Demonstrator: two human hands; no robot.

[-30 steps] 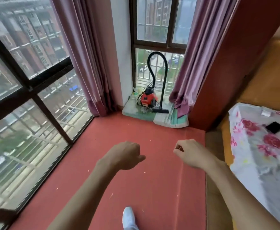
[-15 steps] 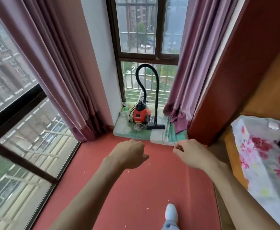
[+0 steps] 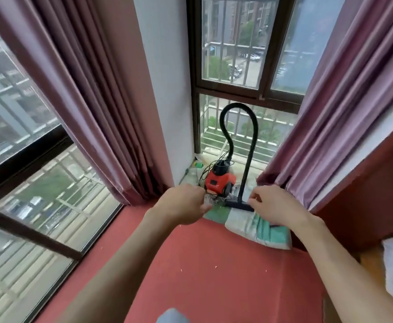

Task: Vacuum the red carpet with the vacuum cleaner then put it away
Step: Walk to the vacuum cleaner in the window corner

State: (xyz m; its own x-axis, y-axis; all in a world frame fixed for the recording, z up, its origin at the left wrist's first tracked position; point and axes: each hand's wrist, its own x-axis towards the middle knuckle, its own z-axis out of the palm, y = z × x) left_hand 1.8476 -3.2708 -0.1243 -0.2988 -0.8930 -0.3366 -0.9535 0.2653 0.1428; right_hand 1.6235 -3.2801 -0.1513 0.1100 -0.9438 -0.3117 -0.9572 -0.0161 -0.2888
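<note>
At the window corner: vacuum cleaner, red body with black hose looping up and down to a flat nozzle
Under it: green and white mat, lying at the far edge of the red carpet
Left hand: stretched forward, fingers loosely curled, holding nothing, just in front of the red body
Right hand: fingers loosely curled, holding nothing, near the nozzle's right end; contact cannot be told
Sides: pink curtains left and right of the window
</note>
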